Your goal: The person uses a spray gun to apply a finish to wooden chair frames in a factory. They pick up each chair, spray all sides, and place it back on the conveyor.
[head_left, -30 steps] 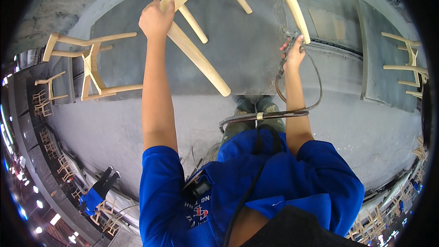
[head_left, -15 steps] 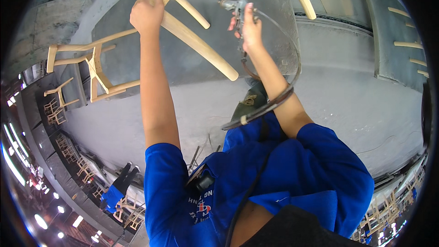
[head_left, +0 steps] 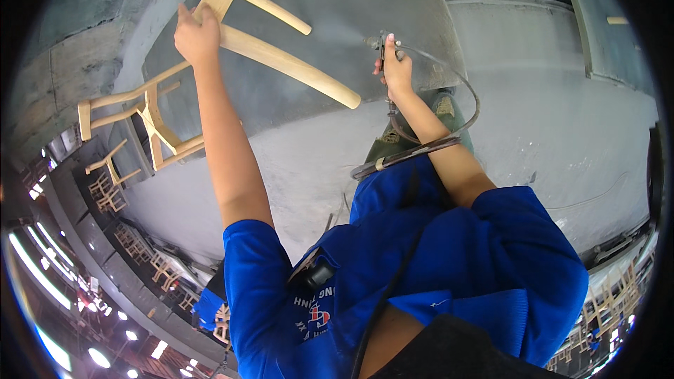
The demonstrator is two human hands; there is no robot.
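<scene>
My left hand (head_left: pixel 197 36) is closed around a broad bar of a light-wood chair frame (head_left: pixel 291 65), near where a long tapered leg joins it. The frame is tilted, and its far part runs out of the upper edge of the view. To the right, my right hand (head_left: pixel 397 74) grips a metal spray gun (head_left: pixel 383 48), its nozzle pointing left toward the frame. A pale mist hangs in front of the nozzle. From the gun's handle a dark hose (head_left: pixel 478 98) loops over my right forearm. The fingers at the trigger are partly hidden.
Beside my left forearm stands another light-wood chair frame (head_left: pixel 149 114); a smaller one (head_left: pixel 112 163) is behind it. A large grey panel (head_left: pixel 309 102) lies beneath the held frame. Several chairs (head_left: pixel 597 319) fill the lower right. A person in blue (head_left: pixel 208 309) shows at lower left.
The chair frame and my left hand have shifted left in the view. My right hand with the spray gun has come nearer my body and slightly right. More of the frame's far-left end shows.
</scene>
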